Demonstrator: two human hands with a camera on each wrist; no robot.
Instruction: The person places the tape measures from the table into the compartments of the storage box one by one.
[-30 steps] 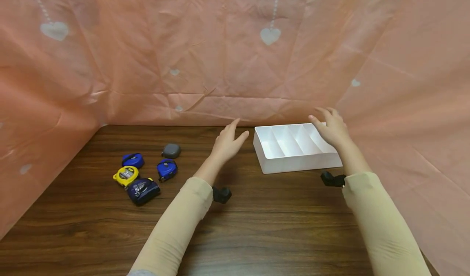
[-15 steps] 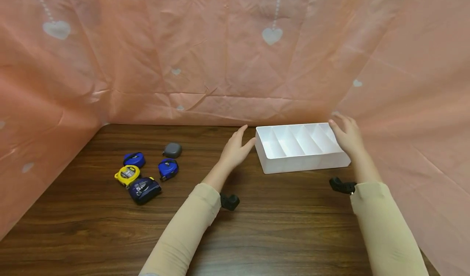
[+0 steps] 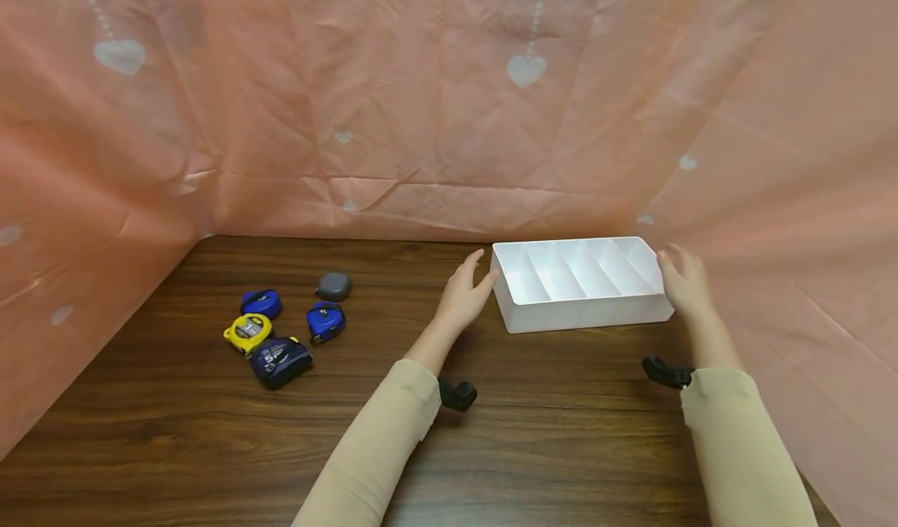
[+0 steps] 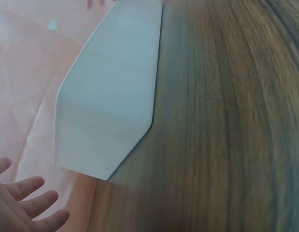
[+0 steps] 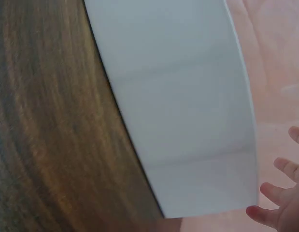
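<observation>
Both hands bracket the white divided organizer tray (image 3: 582, 313) at the back right of the table (image 3: 533, 433), left hand (image 3: 466, 295) and right hand (image 3: 684, 281) open-fingered at opposite ends, gripping nothing, seemingly placed to steady it.

Light is even and soft, warm from the pink cloth (image 3: 435, 106). The head view is sharp, with faint shadows under the arms. Both wrist views are blurred and hazy; the tray (image 4: 110, 92) looks washed-out and the table (image 5: 48, 135) grain smears.

Spread fingers (image 4: 31, 203) beside white tray (image 4: 108, 101)
</observation>
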